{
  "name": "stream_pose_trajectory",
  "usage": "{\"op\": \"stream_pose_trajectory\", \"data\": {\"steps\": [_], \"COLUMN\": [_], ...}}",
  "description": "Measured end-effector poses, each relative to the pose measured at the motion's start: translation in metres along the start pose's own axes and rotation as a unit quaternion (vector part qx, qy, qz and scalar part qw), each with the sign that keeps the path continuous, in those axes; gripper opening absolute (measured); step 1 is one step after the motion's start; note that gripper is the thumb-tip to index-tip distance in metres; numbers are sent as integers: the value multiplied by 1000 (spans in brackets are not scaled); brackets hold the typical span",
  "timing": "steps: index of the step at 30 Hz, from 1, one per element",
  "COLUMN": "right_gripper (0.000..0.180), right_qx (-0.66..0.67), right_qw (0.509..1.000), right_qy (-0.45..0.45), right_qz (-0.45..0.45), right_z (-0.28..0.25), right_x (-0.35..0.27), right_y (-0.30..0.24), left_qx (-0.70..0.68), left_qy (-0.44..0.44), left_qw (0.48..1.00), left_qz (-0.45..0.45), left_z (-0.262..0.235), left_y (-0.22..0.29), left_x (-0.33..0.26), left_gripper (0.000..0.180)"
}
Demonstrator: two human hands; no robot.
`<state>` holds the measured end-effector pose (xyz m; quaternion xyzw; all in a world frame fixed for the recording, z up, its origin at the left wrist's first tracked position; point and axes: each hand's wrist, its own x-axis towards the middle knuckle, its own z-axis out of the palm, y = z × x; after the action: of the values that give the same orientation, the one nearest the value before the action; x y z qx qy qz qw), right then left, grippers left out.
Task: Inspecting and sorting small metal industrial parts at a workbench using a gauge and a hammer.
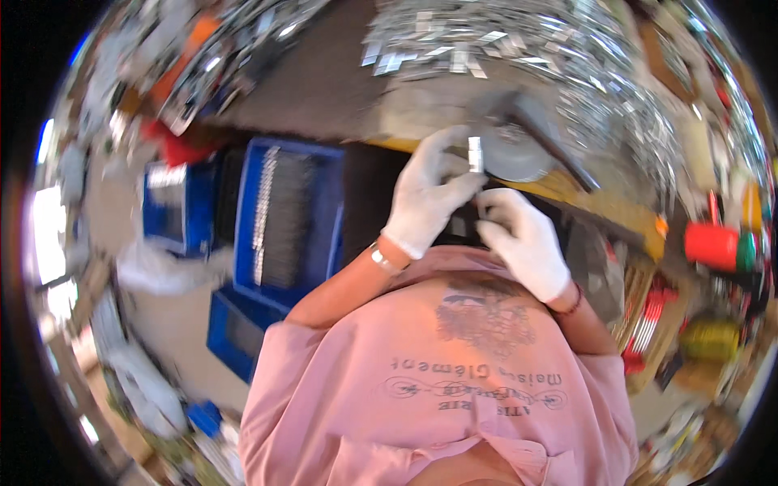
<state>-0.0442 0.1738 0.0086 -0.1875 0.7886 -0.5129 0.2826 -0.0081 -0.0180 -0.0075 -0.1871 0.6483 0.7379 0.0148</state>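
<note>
My left hand [431, 193], in a white work glove, pinches a small shiny flat metal piece [475, 154] between thumb and fingers at the bench's near edge. Close beside it, my right hand [525, 243], also gloved in white, has its fingers curled together; what they hold, if anything, cannot be made out. Just beyond both hands, a hammer [557, 151] with a dark handle lies across a round grey metal disc [519, 168] on the bench.
A large heap of shiny metal strips [502, 36] covers the far bench. To my left stands a blue bin [331, 211] with stacked metal pieces; more blue bins [198, 211] stand around it. A red cylinder [711, 243] is at the right.
</note>
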Motion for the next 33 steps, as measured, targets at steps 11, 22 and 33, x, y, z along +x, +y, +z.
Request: {"op": "stream_pose_trajectory", "data": {"steps": [11, 22, 33], "right_gripper": [49, 46, 38], "right_qx": [99, 90, 82], "right_qw": [985, 986, 985], "right_qy": [133, 134, 142], "right_qz": [-40, -34, -51], "right_z": [-46, -43, -47], "right_x": [27, 33, 26], "right_y": [13, 18, 20], "left_qx": [-43, 236, 344], "left_qy": [460, 624, 655], "left_qw": [884, 719, 671], "left_qz": [-74, -196, -48], "left_z": [-214, -355, -312], "left_y": [-134, -265, -184], "left_x": [-85, -166, -124], "left_gripper": [58, 51, 33]}}
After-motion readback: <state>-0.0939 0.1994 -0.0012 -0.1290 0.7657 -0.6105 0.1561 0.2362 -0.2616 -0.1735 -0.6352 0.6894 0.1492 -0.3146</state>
